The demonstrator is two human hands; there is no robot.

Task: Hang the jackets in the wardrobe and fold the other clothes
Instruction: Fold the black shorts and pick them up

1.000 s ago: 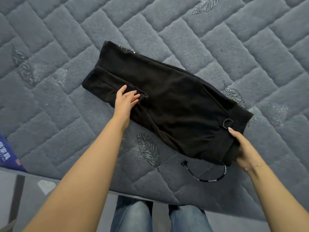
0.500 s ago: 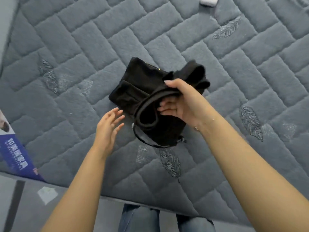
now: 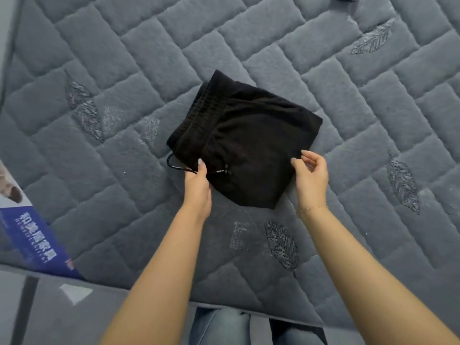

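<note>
Mattress, folded trousers between fingers.

Soft even light, slight blur

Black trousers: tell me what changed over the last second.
The black trousers went from one long strip to a compact bundle: the right hand carried the waistband end over, then let go. The left hand slid to the near edge by the drawstring. The trousers stayed on the mattress.
</note>
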